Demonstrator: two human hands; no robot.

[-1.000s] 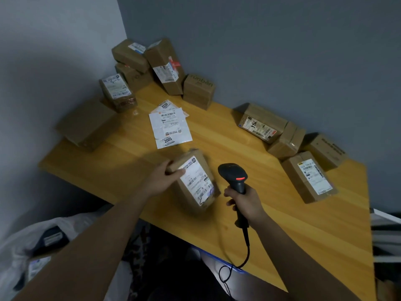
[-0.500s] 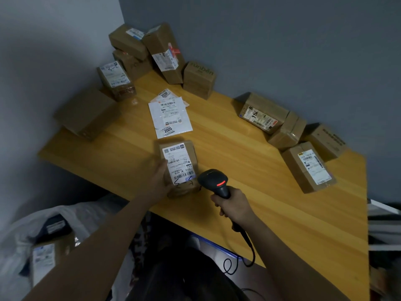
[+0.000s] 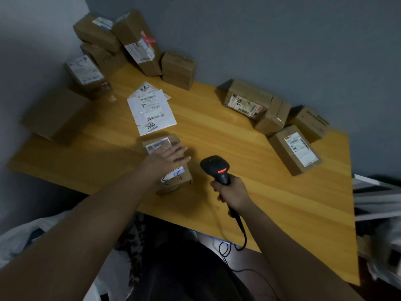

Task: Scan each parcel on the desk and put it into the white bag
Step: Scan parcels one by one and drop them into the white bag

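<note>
A small brown parcel (image 3: 173, 181) with a white label lies flat near the front edge of the wooden desk (image 3: 271, 192). My left hand (image 3: 168, 158) lies over its label with fingers straight and spread. My right hand (image 3: 231, 192) grips the handle of a black barcode scanner (image 3: 214, 168), whose red light glows; its head points left toward the parcel. The white bag (image 3: 15, 242) shows at the lower left, below the desk edge.
Several brown parcels are stacked in the far left corner (image 3: 134, 40) and grouped at the right (image 3: 295, 148). Flat white mailers (image 3: 152, 111) lie mid-desk. A larger box (image 3: 56, 116) sits at the left edge. The scanner cable (image 3: 243, 233) hangs off the front.
The parcel went from tilted up in my left hand to lying flat on the desk. My left hand moved from its side onto the top, fingers spread. The scanner dropped lower.
</note>
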